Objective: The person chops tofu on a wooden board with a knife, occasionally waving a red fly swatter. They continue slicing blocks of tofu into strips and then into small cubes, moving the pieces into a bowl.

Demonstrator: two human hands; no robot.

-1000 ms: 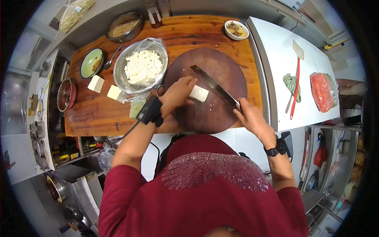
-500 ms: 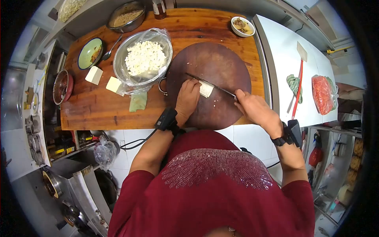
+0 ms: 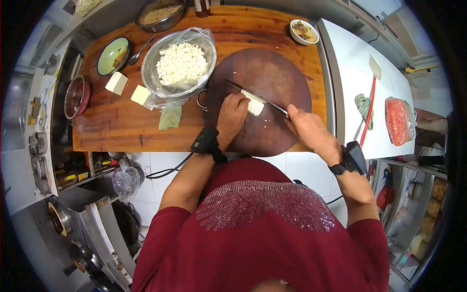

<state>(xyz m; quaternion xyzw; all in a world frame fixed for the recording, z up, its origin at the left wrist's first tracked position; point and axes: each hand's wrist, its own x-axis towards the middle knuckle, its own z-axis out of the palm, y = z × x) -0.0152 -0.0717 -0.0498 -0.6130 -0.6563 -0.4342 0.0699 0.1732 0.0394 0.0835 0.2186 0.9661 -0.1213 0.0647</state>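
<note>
On the round dark chopping board lies a white block, with thin slices showing along its upper edge. My left hand rests at the block's left side, its fingers bent and pressed together against it. My right hand is closed on the handle of a knife. The blade runs along the block's upper edge, pointing up and left. Small white crumbs dot the board. Left of the board, a plastic-lined metal bowl holds many small white cubes.
Two pale blocks and a green cloth lie on the wooden table. Around them are a green bowl, a spoon, a red bowl and a noodle bowl. A small white bowl stands back right.
The knife blade has shifted slightly up and left over the block, and a thin strip now shows along its upper edge. The whole view has shifted a little.
</note>
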